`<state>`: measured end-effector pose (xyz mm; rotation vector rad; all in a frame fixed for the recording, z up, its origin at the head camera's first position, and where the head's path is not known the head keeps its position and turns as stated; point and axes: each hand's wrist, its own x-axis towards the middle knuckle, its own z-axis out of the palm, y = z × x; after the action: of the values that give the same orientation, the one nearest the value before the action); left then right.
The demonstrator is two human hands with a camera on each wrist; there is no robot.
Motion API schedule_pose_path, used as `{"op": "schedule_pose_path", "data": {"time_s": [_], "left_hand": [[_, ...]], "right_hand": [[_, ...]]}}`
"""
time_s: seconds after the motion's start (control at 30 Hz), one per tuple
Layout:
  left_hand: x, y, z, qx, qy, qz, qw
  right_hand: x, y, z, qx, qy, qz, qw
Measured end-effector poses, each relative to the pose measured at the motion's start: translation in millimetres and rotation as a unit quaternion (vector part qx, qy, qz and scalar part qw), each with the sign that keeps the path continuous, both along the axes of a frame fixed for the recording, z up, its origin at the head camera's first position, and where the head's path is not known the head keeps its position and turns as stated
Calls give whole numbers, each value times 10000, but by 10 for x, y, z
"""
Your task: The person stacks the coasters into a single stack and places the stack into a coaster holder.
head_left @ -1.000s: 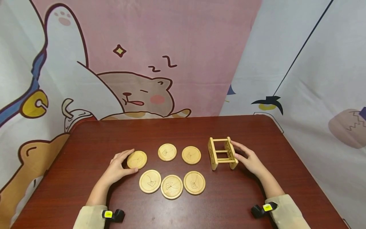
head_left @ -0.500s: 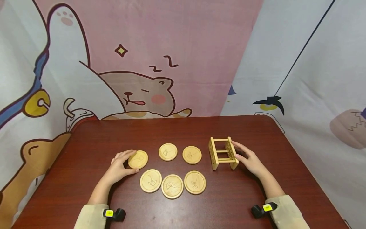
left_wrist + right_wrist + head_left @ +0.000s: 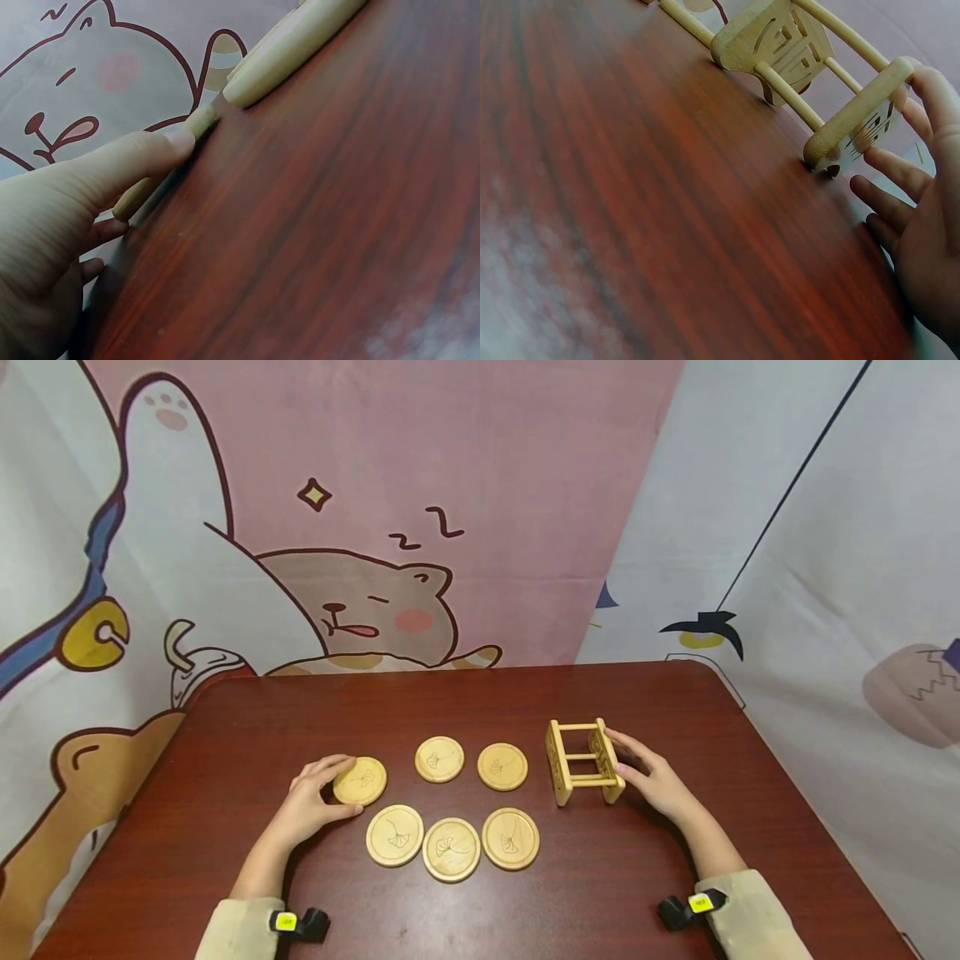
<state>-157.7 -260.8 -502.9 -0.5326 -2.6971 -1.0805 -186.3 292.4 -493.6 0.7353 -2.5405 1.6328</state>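
Note:
My left hand (image 3: 309, 797) holds a round wooden coaster (image 3: 364, 782) by its edge, thumb on the near side and fingers on the far side. In the left wrist view the thumb lies along that coaster's rim (image 3: 136, 196). At the right stands a small wooden coaster rack (image 3: 558, 762), two cut-out side panels joined by rods. My right hand (image 3: 658, 787) touches its right panel (image 3: 864, 109) with loosely extended fingers; some lower fingers stay apart from it in the right wrist view. No coaster sits in the rack.
Two coasters lie behind, one left (image 3: 439, 759) and one right (image 3: 502, 767). A front row holds a left coaster (image 3: 394, 836), a middle coaster (image 3: 451, 850) and a right coaster (image 3: 511, 839). All rest on the brown table (image 3: 480, 927), with a cartoon-printed cloth (image 3: 525, 527) behind.

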Motion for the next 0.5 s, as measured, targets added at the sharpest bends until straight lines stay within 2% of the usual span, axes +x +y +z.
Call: {"op": "schedule_pose_path", "data": {"time_s": [0.2, 0.5], "left_hand": [[-2, -16, -23, 172, 167, -23, 9997], [19, 33, 40, 496, 61, -10, 9987]], "right_hand": [[-8, 4, -23, -38, -10, 43, 10000], [-16, 16, -28, 83, 21, 2, 10000]]}}
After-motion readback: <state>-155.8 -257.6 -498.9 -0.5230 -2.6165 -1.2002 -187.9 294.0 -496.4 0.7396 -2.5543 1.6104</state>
